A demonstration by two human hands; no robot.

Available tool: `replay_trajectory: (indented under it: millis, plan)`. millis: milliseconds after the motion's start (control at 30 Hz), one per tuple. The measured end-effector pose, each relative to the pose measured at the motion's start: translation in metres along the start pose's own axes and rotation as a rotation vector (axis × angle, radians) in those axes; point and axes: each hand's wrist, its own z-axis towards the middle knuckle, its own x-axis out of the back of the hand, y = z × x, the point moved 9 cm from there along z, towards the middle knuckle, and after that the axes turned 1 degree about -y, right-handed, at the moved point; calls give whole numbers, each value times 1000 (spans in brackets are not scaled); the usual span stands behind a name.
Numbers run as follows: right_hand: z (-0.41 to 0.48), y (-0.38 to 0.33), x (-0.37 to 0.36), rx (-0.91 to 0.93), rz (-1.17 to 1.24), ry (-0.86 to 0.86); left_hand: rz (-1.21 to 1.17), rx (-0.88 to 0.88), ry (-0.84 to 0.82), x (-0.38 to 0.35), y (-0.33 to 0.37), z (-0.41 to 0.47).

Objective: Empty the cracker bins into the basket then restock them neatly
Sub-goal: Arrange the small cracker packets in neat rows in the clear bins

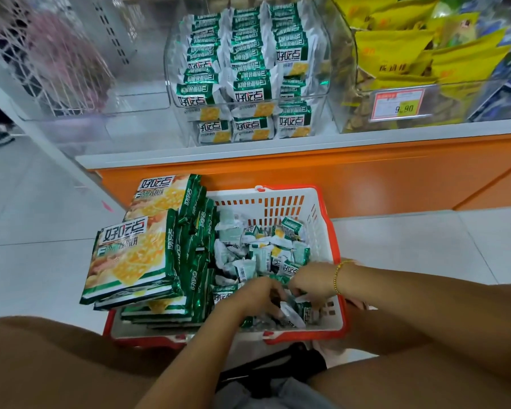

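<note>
- Left hand is down in the basket, fingers curled around a few of the small packets at the near end.
- Right hand is just beside it, nearly touching, pinching another packet from the same loose pile. There's a gold bead bracelet on that wrist.
- The basket is red-and-white plastic. The loose packets fill its right half, and the big packs are stacked along its left side, with the top ones hanging over the rim.
- Both the big packs and the little ones are green and white and read 好吃点, with a picture of yellow crackers. The smaller print is too blurry to read.
- The basket sits on pale floor tiles, right against an orange counter with a white top.
- Up on the counter, well away from the hands, a clear bin holds three tidy rows of the same small packets.
- The bin to its right holds yellow bags and has a price tag showing 9.90.
- Another clear bin stands to the left.
</note>
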Motion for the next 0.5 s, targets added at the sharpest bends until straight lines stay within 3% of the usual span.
replay_trajectory:
  millis: [267,500]
  plan:
    - [-4,-2,6,14,-29,-93,84,-85,-71,-7,7,-3]
    - [-36,36,97,-60,199,114,-144,35,147,63,4,-18]
